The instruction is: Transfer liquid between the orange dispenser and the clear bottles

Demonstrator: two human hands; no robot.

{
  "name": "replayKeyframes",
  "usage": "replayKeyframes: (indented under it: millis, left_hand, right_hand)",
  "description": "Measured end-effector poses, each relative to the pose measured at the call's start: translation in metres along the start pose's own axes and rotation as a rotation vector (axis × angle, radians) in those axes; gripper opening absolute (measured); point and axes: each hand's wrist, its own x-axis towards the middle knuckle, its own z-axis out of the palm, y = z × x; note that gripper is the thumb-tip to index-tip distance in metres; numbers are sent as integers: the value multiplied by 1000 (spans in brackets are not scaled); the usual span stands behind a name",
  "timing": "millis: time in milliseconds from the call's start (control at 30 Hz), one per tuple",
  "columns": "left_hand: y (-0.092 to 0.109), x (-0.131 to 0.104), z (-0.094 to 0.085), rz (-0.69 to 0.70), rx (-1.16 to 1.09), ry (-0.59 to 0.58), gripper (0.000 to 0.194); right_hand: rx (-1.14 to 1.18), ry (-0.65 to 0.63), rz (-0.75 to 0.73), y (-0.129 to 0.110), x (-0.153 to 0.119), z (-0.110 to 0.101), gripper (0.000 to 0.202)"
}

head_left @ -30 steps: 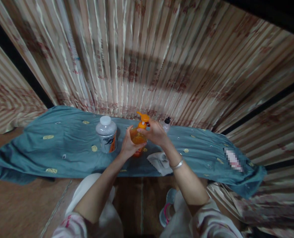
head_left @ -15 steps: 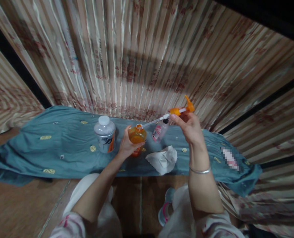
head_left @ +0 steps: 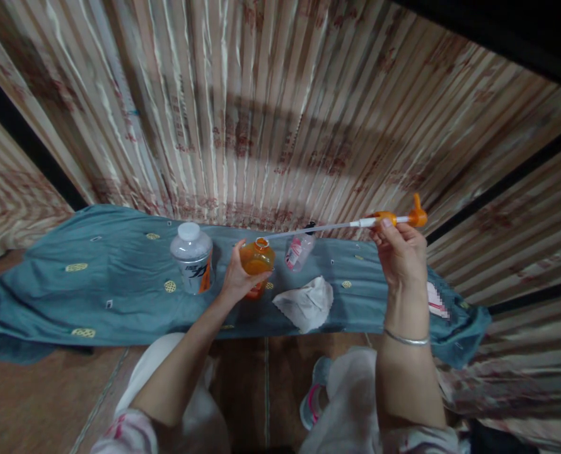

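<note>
My left hand [head_left: 241, 277] is wrapped around an orange see-through bottle [head_left: 258, 257], which stands uncapped on the cloth with liquid inside. Held up to the right, an orange pump dispenser head [head_left: 385, 219] is pinched in my right hand [head_left: 402, 249]. Its long pale tube points left, and the tip is close to the bottle's open mouth; whether they touch I cannot tell. Behind the tube stands a small clear bottle [head_left: 299, 251] with a pink label and black top. A crumpled white cloth [head_left: 306, 304] lies in front of it.
A large clear bottle with a white cap [head_left: 193, 255] stands left of my left hand. Teal patterned fabric [head_left: 124, 271] covers the narrow bench. Pleated curtains [head_left: 261, 126] hang close behind it. A blurred pinkish-white item [head_left: 436, 299] lies at the right end.
My right hand has moved right with the pump, drawing its tube out of the orange bottle's neck. My left hand stays on the bottle. The view has shifted slightly.
</note>
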Motion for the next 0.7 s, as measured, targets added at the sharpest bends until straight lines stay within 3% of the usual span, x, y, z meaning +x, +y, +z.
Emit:
replayKeyframes:
  millis: [133,267,500,600,700]
  left_hand:
    - [0,1,-3,-10,-3,2,109]
    - [-2,1,-4,-15,16,8,112]
    - [-9,3,-9,19,73,35,113]
    - [-11,2,-10,17,73,33,114]
    - [-12,3,-11,18,60,29,115]
  right_hand:
    - [69,109,135,17,-5,-28,46]
    - [119,332,518,64,-40,-60,29]
    - [9,402,762,141,-97,-88,29]
    - [-71,410,828,157,-103,-95,22]
    - [-167,395,878,164,-102,-101,38]
